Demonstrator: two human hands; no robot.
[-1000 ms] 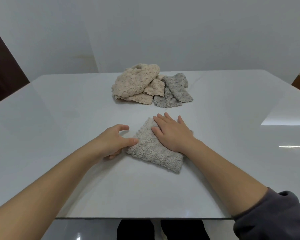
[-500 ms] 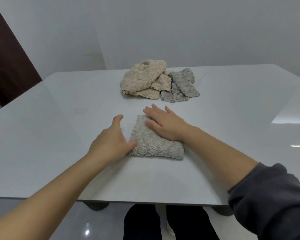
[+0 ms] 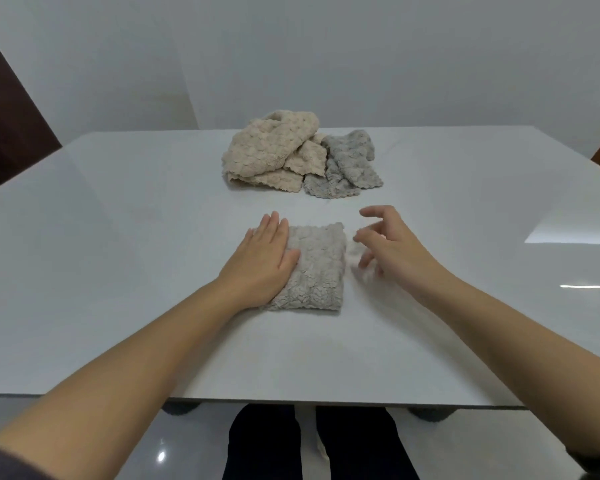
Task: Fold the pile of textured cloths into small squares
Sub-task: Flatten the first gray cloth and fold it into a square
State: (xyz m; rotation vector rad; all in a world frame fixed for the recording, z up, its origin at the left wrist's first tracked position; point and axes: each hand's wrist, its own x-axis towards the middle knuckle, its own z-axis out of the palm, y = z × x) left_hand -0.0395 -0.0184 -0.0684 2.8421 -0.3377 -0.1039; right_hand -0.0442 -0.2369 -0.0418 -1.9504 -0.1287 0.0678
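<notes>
A folded light grey textured cloth (image 3: pixel 317 268) lies as a small square on the white table (image 3: pixel 118 271), in front of me. My left hand (image 3: pixel 262 261) rests flat on the cloth's left side, fingers straight. My right hand (image 3: pixel 392 245) hovers just right of the cloth, fingers loosely spread and holding nothing; it is slightly blurred. Farther back lies the pile: rumpled beige cloths (image 3: pixel 274 150) on the left, a darker grey cloth (image 3: pixel 347 164) on the right.
The table's front edge (image 3: pixel 291 402) runs just above my legs. A dark wooden panel (image 3: pixel 11 123) stands at the far left, and a grey wall behind the table. A bright window reflection (image 3: pixel 575 230) lies on the right of the table.
My right hand lifted off the folded cloth and moved to its right. My left hand came from the cloth's left edge onto it, palm flat. The cloth now lies squared to me.
</notes>
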